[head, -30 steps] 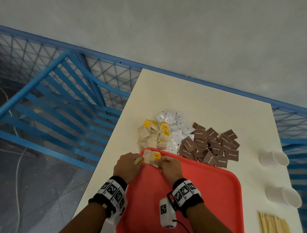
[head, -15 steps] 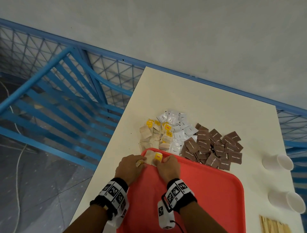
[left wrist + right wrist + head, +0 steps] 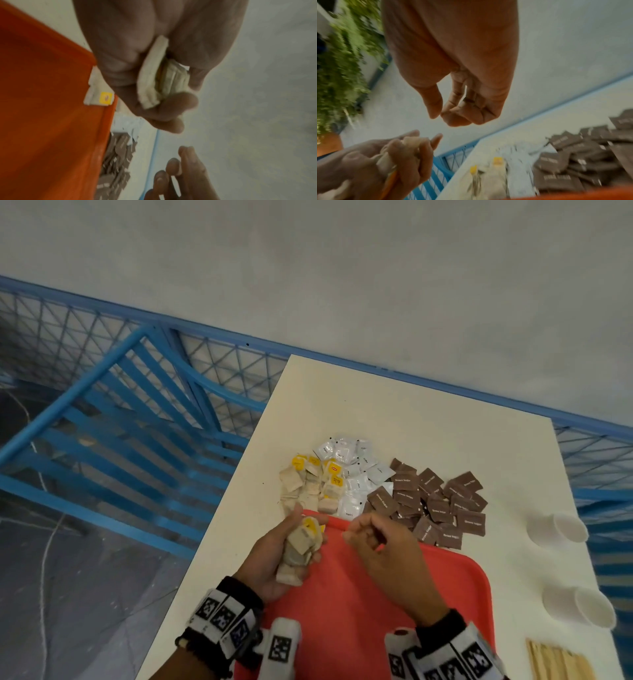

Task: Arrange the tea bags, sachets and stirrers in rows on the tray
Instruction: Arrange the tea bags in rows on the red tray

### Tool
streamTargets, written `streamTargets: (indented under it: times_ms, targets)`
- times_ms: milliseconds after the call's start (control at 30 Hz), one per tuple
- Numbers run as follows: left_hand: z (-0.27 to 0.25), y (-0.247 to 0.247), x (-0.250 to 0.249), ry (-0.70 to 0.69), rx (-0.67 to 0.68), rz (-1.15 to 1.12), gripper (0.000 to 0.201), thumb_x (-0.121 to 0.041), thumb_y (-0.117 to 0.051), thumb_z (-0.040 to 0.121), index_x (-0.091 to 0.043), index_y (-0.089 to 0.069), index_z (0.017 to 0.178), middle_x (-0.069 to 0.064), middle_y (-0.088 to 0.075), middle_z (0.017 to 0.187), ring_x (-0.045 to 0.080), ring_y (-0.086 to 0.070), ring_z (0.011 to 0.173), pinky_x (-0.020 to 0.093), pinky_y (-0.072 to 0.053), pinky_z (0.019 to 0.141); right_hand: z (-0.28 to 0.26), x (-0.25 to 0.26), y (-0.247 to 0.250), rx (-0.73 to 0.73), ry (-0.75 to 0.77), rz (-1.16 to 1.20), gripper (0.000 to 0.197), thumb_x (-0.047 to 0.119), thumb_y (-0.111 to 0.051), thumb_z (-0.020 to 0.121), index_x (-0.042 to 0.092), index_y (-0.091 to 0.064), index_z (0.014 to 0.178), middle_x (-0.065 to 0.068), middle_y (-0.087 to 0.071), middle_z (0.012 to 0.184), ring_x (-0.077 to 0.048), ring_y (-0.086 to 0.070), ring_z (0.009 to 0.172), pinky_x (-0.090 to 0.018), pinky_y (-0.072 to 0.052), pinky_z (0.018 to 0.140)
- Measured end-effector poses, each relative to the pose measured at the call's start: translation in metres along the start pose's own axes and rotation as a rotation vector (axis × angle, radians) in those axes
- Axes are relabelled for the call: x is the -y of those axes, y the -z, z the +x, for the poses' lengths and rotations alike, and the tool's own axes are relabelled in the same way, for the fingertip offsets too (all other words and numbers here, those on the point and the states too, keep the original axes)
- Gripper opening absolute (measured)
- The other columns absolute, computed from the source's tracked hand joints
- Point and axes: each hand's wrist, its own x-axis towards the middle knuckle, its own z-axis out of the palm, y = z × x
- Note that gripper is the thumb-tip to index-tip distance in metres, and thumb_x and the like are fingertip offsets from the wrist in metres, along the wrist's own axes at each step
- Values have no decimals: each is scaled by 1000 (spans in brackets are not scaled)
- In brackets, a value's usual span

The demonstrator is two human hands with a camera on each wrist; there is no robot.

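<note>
My left hand (image 3: 305, 542) is turned palm up over the far left corner of the red tray (image 3: 376, 618) and grips a bundle of beige tea bags (image 3: 297, 549). The left wrist view shows that bundle (image 3: 159, 75) between thumb and fingers, and one tea bag with a yellow tag (image 3: 98, 93) lying on the tray (image 3: 42, 121) corner. My right hand (image 3: 356, 534) hovers just right of it, fingers curled, thumb against the index finger (image 3: 440, 115), with nothing visible in it. Loose tea bags (image 3: 313, 486), white sachets (image 3: 352, 470) and brown sachets (image 3: 435, 501) are heaped beyond the tray.
Two white paper cups (image 3: 558, 527) (image 3: 582, 606) lie on their sides at the table's right edge. Wooden stirrers (image 3: 561, 662) lie at the near right corner. A blue railing (image 3: 137, 440) runs past the table's left and far edges.
Both hands were pressing a tea bag down at the tray's far left corner. Now the left hand has turned palm up with its bundle and the right hand has lifted off.
</note>
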Motion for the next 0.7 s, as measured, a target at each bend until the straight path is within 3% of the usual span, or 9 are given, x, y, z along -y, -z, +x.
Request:
streamTargets:
  times_ms: [100, 267, 400, 467, 567, 700]
  targets:
    - [-8, -26, 13, -11, 44, 27, 46, -46, -51, 90, -6, -70, 105, 14, -62, 79, 17, -62, 52, 20, -44, 33, -22, 11, 15, -23, 97, -46, 13, 9, -76, 83, 19, -68, 80, 16, -56, 64, -3, -50, 57, -8, -36, 55]
    - [-16, -44, 26, -70, 60, 214, 34, -33, -49, 98, -2, -61, 100, 14, -60, 67, 15, -57, 42, 16, -37, 31, -24, 5, 14, -85, 0, -59, 17, 27, -75, 85, 17, -71, 72, 17, -57, 56, 0, -50, 52, -9, -34, 52]
    - [-20, -48, 35, -109, 125, 343, 26, -24, -58, 97, -3, -62, 112, 16, -61, 75, 18, -59, 51, 18, -40, 36, -29, 2, 23, -43, -29, 103, 15, 16, -73, 86, 19, -72, 72, 10, -61, 60, 2, -47, 54, -14, -38, 55]
    - [-24, -48, 32, -108, 123, 325, 18, -22, -65, 91, -11, -66, 106, 14, -63, 78, 20, -61, 55, 17, -39, 37, -31, 1, 31, -86, -59, 227, 11, 15, -72, 87, 19, -73, 77, 5, -62, 63, -3, -49, 59, -19, -41, 58]
    - [-26, -43, 29, -118, 97, 304, 17, -16, -67, 86, -13, -70, 102, 13, -65, 83, 18, -61, 56, 14, -34, 36, -32, 2, 40, -186, -76, 399, 7, 13, -68, 90, 14, -71, 84, 5, -66, 68, -2, -54, 62, -16, -43, 61]
    - [-28, -47, 21, -256, -17, 488, 21, -29, -77, 81, -13, -73, 94, 9, -60, 76, 15, -52, 55, 14, -29, 36, -32, 8, 40, -263, -37, 437, 7, 17, -66, 90, 14, -69, 84, 4, -66, 73, -2, -55, 65, -16, -45, 65]
